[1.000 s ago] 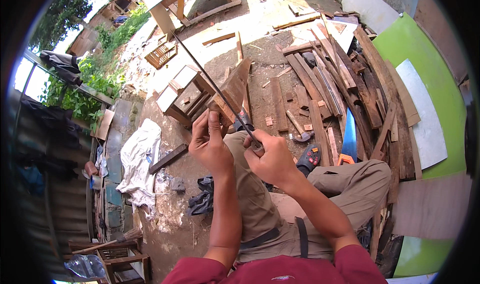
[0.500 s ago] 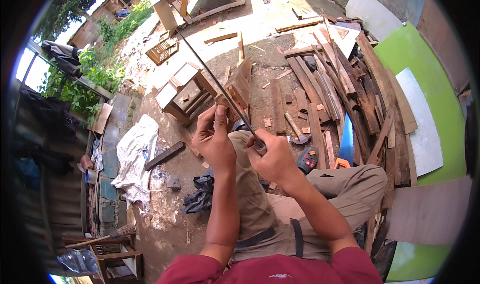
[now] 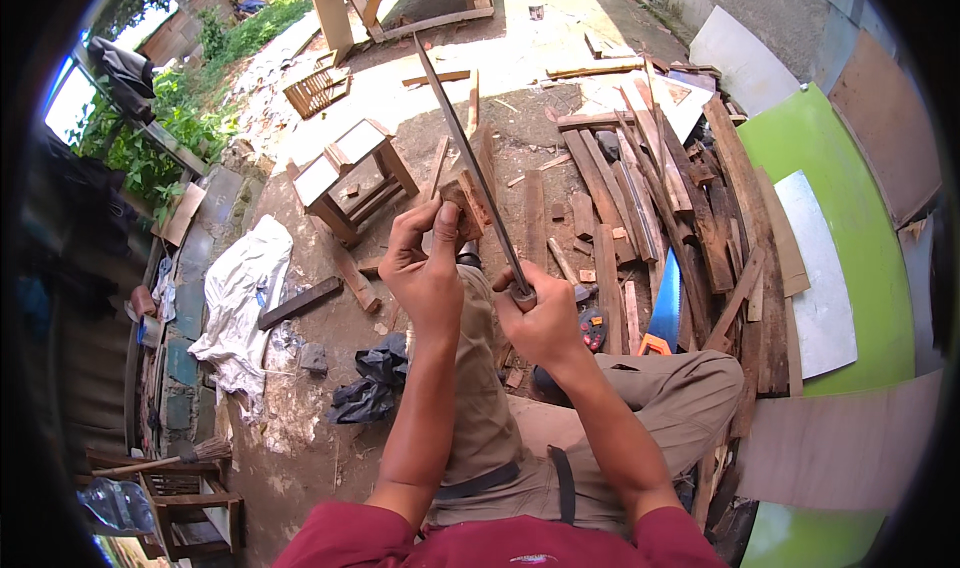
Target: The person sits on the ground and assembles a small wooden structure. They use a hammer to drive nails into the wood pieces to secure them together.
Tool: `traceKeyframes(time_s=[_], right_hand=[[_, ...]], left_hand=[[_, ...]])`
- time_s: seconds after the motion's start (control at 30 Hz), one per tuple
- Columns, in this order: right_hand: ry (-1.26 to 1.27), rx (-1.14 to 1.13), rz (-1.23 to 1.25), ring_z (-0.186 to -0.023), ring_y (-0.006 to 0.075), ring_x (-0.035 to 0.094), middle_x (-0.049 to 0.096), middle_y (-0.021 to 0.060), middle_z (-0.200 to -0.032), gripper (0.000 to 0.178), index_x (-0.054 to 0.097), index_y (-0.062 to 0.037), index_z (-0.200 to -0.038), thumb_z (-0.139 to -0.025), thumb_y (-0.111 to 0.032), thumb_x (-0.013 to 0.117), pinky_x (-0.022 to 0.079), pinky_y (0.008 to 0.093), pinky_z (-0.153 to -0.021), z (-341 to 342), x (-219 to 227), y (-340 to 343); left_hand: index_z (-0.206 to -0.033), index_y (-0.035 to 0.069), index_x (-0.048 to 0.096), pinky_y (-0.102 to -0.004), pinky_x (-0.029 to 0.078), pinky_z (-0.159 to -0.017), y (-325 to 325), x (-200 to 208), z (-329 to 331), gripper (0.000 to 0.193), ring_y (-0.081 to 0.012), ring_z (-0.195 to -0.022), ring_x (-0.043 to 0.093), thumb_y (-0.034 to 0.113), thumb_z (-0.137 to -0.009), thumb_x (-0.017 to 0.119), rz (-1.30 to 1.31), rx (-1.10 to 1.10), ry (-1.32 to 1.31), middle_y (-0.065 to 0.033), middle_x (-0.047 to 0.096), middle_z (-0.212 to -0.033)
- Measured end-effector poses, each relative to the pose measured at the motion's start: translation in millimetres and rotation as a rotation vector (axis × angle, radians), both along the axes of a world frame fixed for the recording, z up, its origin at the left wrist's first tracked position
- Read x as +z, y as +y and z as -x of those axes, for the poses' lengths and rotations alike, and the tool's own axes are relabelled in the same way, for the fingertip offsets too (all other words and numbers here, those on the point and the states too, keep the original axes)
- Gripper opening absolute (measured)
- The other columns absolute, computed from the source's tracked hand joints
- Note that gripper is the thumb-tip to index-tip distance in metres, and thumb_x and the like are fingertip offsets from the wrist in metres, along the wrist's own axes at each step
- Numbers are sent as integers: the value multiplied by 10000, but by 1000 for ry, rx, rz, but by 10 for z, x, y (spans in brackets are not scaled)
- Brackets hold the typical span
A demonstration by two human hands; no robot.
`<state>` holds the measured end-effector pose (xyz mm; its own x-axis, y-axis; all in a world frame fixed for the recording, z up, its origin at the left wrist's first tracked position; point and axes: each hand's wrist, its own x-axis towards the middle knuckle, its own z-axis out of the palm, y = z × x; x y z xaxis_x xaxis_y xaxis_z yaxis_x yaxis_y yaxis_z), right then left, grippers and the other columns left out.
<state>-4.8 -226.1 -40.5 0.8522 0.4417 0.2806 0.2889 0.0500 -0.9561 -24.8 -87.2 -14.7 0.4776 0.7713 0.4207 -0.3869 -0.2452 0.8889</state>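
Observation:
My right hand [image 3: 542,313] is closed round the handle of a machete [image 3: 455,123], whose long dark blade points up and away, seen nearly edge-on. My left hand [image 3: 428,253] grips the near end of a brown piece of wood [image 3: 466,211], thumb on top and fingers beneath. The wood stands in front of my left knee, pointing away from me; the blade passes along its right side and partly hides it. Whether blade and wood touch, I cannot tell. My legs [image 3: 640,393] are bent, in brown trousers.
Wood planks [image 3: 610,278] lie piled at the right, with a blue handsaw [image 3: 665,308] beside them. A small wooden stool frame [image 3: 345,183] lies ahead on the left. White cloth [image 3: 240,298] and a black plastic bag [image 3: 370,380] are on the ground. Green board [image 3: 850,168] leans far right.
The machete blade has swung more upright, its tip moving right. The wood in my left hand has tilted and now looks shorter. The view has shifted slightly right.

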Motion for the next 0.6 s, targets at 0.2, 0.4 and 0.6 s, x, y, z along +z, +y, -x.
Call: traceKeyframes(time_s=[0.2,0.4,0.6], right_hand=[[-97,-58,-44,-523,68,551,560,46,-575,84,670,14,-905,-843,-43,674,441,272,-515,25,-103,57],[19,-8,-94,-554,19,499,539,-18,-594,62,665,23,-896,-861,-27,663,391,242,-506,65,69,-20],[120,42,40,-564,27,505,575,-34,-630,66,662,16,-906,-869,-37,676,404,233,-521,-86,-197,140]], left_hand=[[-1024,-46,735,-233,525,-802,-35,74,-4,120,-89,-915,652,59,-968,747,33,-19,22,-51,690,-1002],[-1049,-22,728,-215,516,-776,-41,33,46,119,-73,-901,645,69,-975,743,11,-10,6,-30,696,-965],[-1122,-21,712,-251,577,-789,-29,161,30,184,-92,-907,674,109,-992,727,2,27,51,-57,723,-1009]])
